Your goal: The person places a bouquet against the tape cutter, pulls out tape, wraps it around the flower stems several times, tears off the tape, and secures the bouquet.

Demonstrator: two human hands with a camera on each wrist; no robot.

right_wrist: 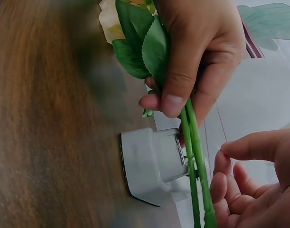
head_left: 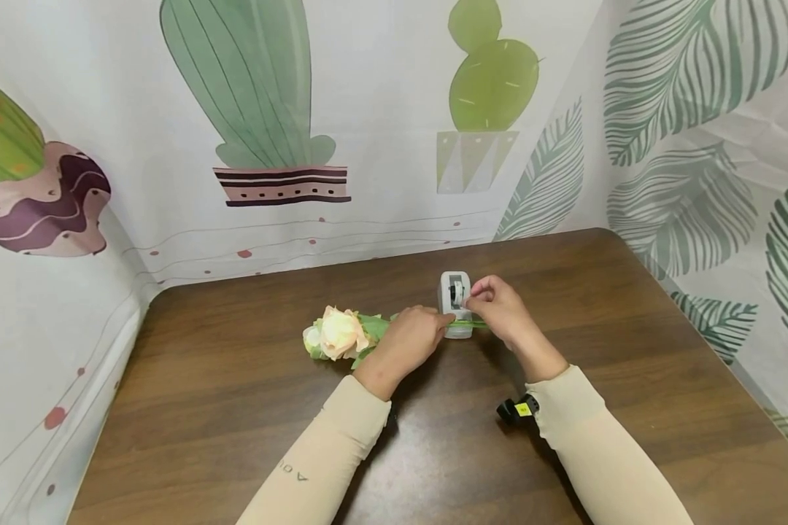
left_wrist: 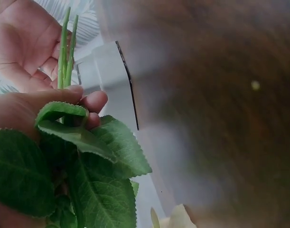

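Two artificial roses with pale peach petals and green leaves lie to the left of my left hand. That hand grips their green stems between thumb and fingers, just below the leaves. The bare stem ends cross over a white tape dispenser, with its roll toward the back. My right hand is beside the dispenser's right edge, thumb and forefinger pinched together on the end of the clear tape. The tape itself barely shows.
Everything stands on a brown wood-grain table. A black wrist device with a yellow label hangs at the right cuff. Behind the table hangs a white cloth printed with cacti and leaves.
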